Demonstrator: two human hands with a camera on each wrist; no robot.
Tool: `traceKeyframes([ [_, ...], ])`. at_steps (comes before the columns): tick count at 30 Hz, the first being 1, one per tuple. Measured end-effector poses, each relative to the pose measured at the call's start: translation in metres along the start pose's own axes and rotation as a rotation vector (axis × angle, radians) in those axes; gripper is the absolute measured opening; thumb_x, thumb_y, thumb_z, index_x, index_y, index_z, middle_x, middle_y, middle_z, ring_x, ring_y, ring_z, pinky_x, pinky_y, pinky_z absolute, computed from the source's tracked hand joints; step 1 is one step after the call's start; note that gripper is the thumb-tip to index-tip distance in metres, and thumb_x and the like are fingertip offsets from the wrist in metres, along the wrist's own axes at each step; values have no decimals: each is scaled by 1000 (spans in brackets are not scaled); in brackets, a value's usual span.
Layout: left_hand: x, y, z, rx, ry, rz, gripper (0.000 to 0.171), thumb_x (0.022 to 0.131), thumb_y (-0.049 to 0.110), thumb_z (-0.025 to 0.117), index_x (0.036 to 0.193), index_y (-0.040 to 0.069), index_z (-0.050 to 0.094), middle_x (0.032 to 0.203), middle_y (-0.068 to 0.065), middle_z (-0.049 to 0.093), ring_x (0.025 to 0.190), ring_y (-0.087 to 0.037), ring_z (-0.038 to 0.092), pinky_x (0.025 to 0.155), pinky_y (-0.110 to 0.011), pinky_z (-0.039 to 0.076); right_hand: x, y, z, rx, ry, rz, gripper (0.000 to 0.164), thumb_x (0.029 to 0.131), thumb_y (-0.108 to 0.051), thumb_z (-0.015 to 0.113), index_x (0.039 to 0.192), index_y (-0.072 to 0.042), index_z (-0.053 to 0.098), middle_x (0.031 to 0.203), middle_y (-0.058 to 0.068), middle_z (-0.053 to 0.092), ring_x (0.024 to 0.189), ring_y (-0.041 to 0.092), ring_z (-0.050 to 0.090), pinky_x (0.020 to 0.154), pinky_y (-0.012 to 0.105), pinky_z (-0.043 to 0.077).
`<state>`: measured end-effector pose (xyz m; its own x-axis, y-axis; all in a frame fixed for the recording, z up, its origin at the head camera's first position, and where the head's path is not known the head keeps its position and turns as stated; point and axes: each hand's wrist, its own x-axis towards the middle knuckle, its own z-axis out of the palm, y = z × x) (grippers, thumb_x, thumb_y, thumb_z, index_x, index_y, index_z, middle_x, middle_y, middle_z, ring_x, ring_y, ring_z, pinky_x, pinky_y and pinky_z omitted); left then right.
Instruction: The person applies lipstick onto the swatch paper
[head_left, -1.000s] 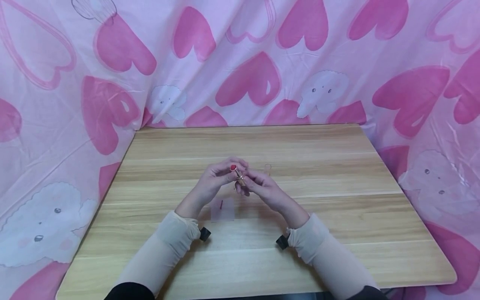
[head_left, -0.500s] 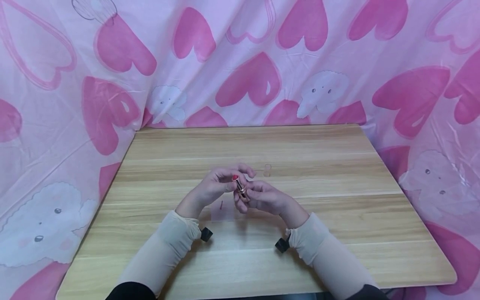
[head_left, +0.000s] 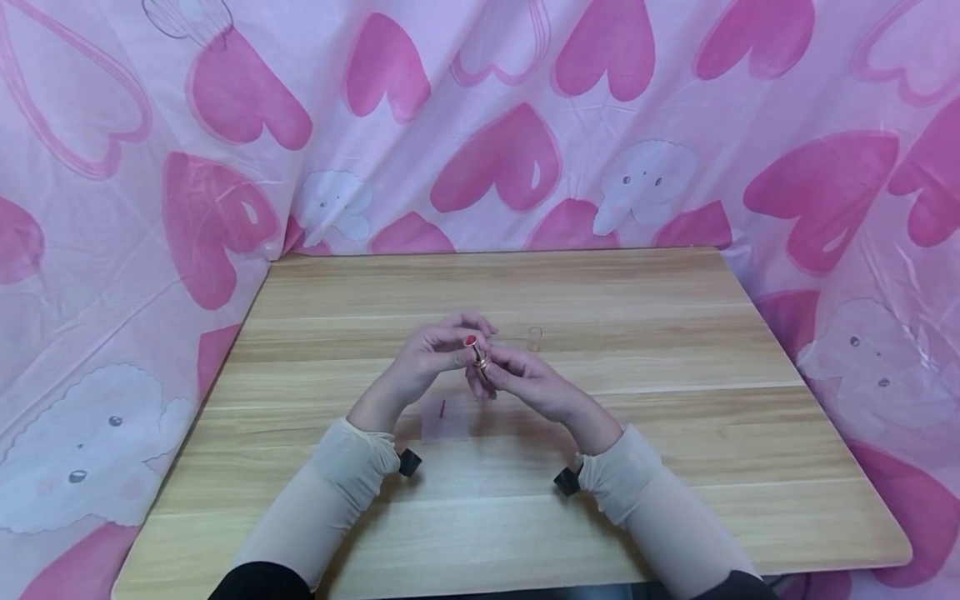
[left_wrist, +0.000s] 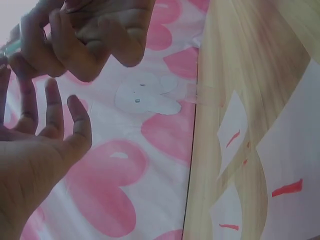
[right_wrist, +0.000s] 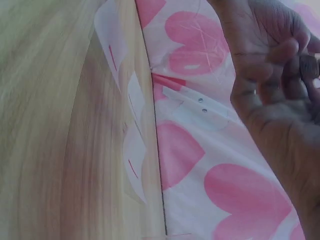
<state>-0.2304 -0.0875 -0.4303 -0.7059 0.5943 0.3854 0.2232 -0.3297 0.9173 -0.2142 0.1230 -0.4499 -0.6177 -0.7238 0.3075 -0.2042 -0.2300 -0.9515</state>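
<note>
In the head view, a lipstick [head_left: 480, 360] with an exposed red tip and a gold tube is held above the table between both hands. My left hand [head_left: 431, 354] pinches its upper part with thumb and forefinger, the other fingers reaching behind. My right hand [head_left: 532, 383] grips the lower tube. The left wrist view has my left hand [left_wrist: 37, 155] with several fingers apart from the tube. In the right wrist view, my right hand [right_wrist: 290, 120] is curled near a dark tube end [right_wrist: 309, 66]. Fingers hide much of the tube.
On the wooden table [head_left: 675, 467], a pale translucent square sheet [head_left: 445, 427] bears a short red mark [head_left: 442, 408]. A small clear, pink-edged piece [head_left: 535, 338], cap-like in shape, stands beyond my right hand. A pink heart-patterned curtain [head_left: 495, 167] borders the table.
Both hands and the lipstick first came down and nearer to me, then rose again to about their earlier place. The sheet and the clear piece have stayed put.
</note>
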Motion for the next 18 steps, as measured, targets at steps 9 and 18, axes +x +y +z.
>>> traceKeyframes([
  [9,3,-2,0,39,149,-54,16,91,24,75,106,20,80,125,-12,56,119,-30,53,94,-41,53,3,4,2,-201,183,-20,26,108,-15,46,122,4,59,92,21,61,85,30,55,76,31,49],
  [18,10,-7,3,80,239,-54,24,93,13,73,112,-2,74,120,-10,59,118,-28,54,99,-41,48,3,3,4,-361,331,24,25,106,-3,47,128,-3,59,95,17,66,86,36,59,75,29,50],
])
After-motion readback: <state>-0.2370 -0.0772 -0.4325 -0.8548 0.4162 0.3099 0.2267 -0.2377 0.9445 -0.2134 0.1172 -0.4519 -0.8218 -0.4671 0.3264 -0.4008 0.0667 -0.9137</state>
